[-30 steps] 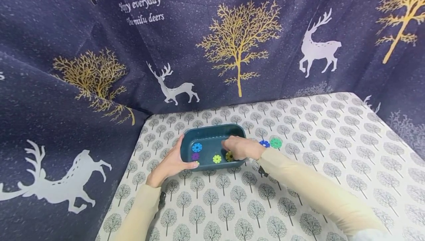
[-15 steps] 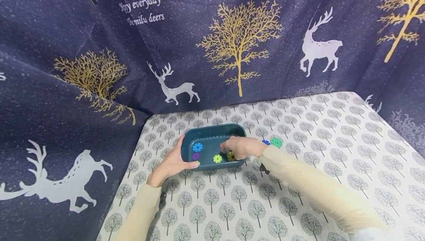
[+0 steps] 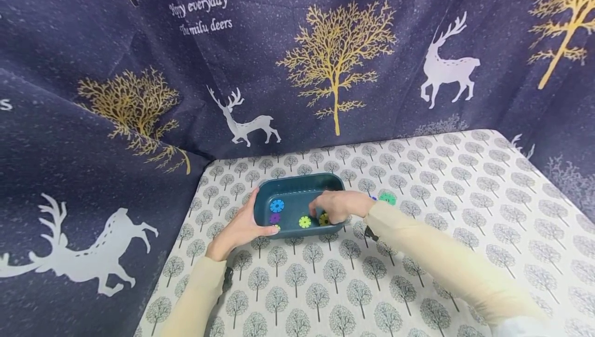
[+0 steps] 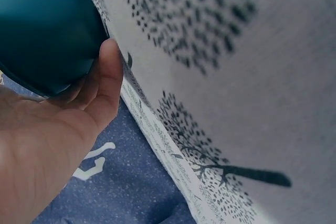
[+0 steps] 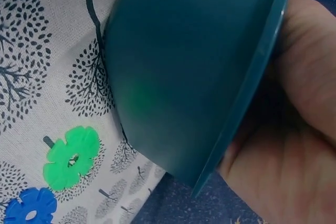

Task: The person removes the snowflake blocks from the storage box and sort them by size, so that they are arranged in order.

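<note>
In the head view, we see the teal bin on the tree-print cloth. Our left hand grips the bin's left end, thumb at its near rim. Our right hand reaches into the bin's right part, beside a darker yellow disc; we cannot tell whether its fingertips pinch anything. Farther left inside the bin lie a bright yellow disc, a blue disc and a purple disc. A green disc lies right of the bin.

In the left wrist view, our left fingers lie against the bin's outside.

In the right wrist view, our right fingertips are hidden behind the bin's wall; a dark blue disc sits outside the bin, just beside the green disc.
</note>
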`<act>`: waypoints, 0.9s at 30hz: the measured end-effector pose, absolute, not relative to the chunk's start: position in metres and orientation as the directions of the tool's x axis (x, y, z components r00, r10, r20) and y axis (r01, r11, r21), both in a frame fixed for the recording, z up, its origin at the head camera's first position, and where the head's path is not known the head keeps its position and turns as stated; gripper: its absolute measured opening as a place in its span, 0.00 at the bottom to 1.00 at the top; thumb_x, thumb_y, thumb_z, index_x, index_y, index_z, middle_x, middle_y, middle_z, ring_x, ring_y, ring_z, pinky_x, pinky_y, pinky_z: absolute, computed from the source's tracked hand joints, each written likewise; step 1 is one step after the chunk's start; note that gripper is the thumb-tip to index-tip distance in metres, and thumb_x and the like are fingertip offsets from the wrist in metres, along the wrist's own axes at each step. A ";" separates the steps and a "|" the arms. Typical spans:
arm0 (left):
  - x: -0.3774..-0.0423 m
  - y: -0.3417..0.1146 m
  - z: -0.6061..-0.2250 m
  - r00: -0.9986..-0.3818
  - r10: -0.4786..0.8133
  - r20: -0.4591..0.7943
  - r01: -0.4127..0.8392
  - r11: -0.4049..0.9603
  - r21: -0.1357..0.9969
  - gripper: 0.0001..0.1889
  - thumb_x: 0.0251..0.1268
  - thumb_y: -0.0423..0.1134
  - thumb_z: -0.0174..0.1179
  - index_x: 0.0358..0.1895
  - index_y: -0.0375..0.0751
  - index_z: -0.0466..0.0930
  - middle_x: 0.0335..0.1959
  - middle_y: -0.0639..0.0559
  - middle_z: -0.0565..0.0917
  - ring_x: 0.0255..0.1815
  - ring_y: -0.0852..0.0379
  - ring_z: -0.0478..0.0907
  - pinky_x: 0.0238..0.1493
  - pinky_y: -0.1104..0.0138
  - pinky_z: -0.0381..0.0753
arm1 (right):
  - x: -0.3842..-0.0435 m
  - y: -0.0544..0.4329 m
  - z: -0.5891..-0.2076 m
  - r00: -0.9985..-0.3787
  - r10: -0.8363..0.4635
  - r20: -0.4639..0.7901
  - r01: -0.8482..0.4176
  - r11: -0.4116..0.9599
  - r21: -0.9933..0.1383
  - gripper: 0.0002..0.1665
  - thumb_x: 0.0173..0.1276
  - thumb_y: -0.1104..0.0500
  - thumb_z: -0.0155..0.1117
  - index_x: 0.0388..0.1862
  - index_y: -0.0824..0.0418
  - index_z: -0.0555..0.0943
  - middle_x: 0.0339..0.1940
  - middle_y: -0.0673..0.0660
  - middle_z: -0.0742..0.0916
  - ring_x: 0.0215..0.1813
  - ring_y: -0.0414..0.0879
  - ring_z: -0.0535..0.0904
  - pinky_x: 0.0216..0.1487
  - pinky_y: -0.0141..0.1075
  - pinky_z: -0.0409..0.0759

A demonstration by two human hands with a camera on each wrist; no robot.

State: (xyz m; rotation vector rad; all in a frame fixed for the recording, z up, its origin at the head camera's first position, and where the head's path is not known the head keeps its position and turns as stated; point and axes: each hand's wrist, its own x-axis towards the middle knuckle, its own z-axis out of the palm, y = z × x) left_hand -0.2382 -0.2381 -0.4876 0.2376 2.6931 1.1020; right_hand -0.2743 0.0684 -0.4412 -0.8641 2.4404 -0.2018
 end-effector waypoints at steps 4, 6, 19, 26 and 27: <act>-0.237 -0.237 -0.486 -0.961 0.229 -0.156 0.056 0.712 0.700 0.76 0.53 0.58 0.84 0.92 0.47 0.32 0.90 0.30 0.52 0.88 0.23 0.54 0.84 0.26 0.56 | -0.275 0.068 -0.442 -0.647 -0.607 -0.462 -0.529 0.793 -0.301 0.43 0.60 0.84 0.61 0.62 0.43 0.86 0.72 0.53 0.84 0.67 0.49 0.78 0.55 0.38 0.88; -0.238 -0.237 -0.486 -0.961 0.230 -0.154 0.059 0.713 0.699 0.75 0.53 0.57 0.84 0.92 0.47 0.32 0.90 0.29 0.52 0.88 0.23 0.55 0.84 0.26 0.56 | -0.275 0.069 -0.442 -0.649 -0.604 -0.461 -0.524 0.795 -0.304 0.42 0.60 0.84 0.61 0.61 0.44 0.87 0.70 0.54 0.85 0.66 0.49 0.79 0.50 0.36 0.89; -0.238 -0.238 -0.486 -0.961 0.230 -0.155 0.057 0.712 0.700 0.76 0.53 0.57 0.84 0.92 0.48 0.31 0.91 0.29 0.51 0.88 0.23 0.54 0.84 0.26 0.55 | -0.279 0.075 -0.444 -0.650 -0.680 -0.339 -0.583 0.732 -0.351 0.34 0.61 0.79 0.69 0.63 0.53 0.89 0.33 0.51 0.86 0.32 0.40 0.76 0.33 0.30 0.81; -0.238 -0.237 -0.486 -0.963 0.219 -0.159 0.047 0.713 0.700 0.76 0.53 0.57 0.84 0.92 0.48 0.31 0.90 0.28 0.52 0.88 0.23 0.54 0.84 0.26 0.56 | -0.281 0.080 -0.447 -0.663 -0.712 -0.234 -0.608 0.693 -0.386 0.27 0.60 0.72 0.74 0.60 0.60 0.89 0.23 0.47 0.82 0.32 0.40 0.73 0.33 0.29 0.74; -0.238 -0.237 -0.486 -0.963 0.218 -0.157 0.047 0.711 0.702 0.75 0.53 0.56 0.84 0.92 0.49 0.31 0.90 0.28 0.52 0.88 0.23 0.54 0.84 0.26 0.55 | -0.280 0.081 -0.447 -0.666 -0.713 -0.219 -0.607 0.688 -0.398 0.27 0.59 0.71 0.75 0.59 0.60 0.89 0.24 0.47 0.84 0.34 0.41 0.75 0.34 0.29 0.76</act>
